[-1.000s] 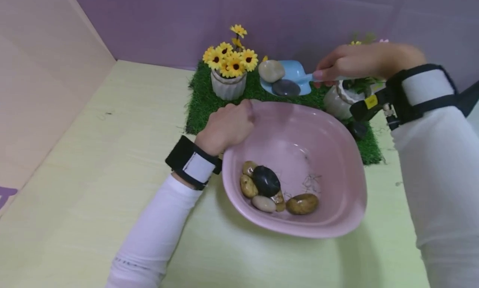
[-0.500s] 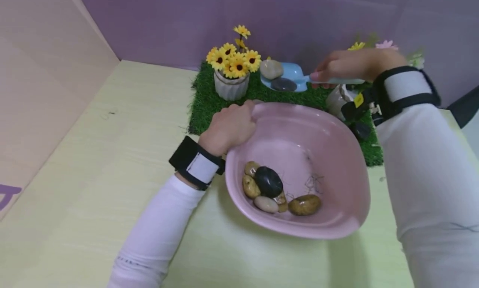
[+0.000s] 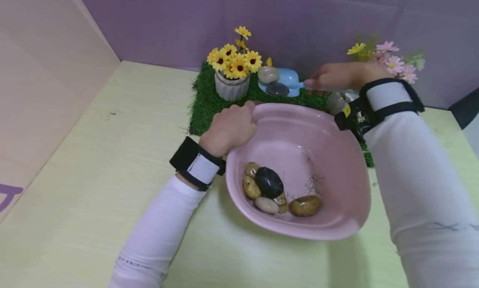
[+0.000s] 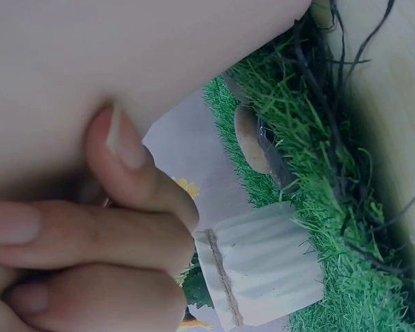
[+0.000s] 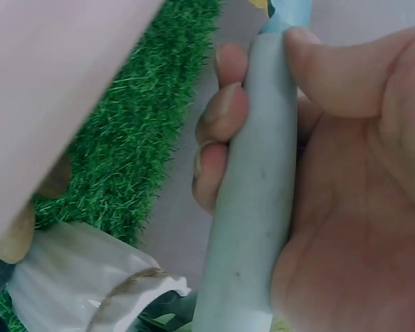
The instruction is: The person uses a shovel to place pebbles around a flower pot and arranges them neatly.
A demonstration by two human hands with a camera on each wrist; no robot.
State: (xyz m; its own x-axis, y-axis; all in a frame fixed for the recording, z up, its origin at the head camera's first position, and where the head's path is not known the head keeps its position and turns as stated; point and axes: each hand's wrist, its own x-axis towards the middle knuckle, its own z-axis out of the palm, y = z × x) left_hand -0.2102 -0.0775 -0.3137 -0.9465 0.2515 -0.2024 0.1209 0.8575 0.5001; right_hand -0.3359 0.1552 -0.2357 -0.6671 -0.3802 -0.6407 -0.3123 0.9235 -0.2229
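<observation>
My left hand [image 3: 233,125] grips the upper left rim of a pink basin [image 3: 346,175], its fingers curled at the edge in the left wrist view. Inside the basin lie several stones, among them a black stone [image 3: 269,182] and a brown stone [image 3: 304,205]. Beyond the far rim, my right hand [image 3: 338,76] holds a light blue scoop [image 3: 288,77] by its pale handle [image 5: 259,173], the fingers wrapped round it. A beige stone [image 3: 268,75] and a dark grey stone [image 3: 277,89] are at the scoop; whether it bears their weight, I cannot tell.
Artificial grass [image 3: 202,109] lies behind the basin. On it stand a white pot [image 3: 232,86] of yellow flowers and, partly behind my right wrist, another pot [image 5: 83,277]. Pink flowers [image 3: 394,64] rise above that wrist. A purple wall [image 3: 157,26] closes off the back.
The right hand and scoop have shifted slightly left and down, uncovering the pink flowers. The left hand still grips the basin, and the stones inside lie as before.
</observation>
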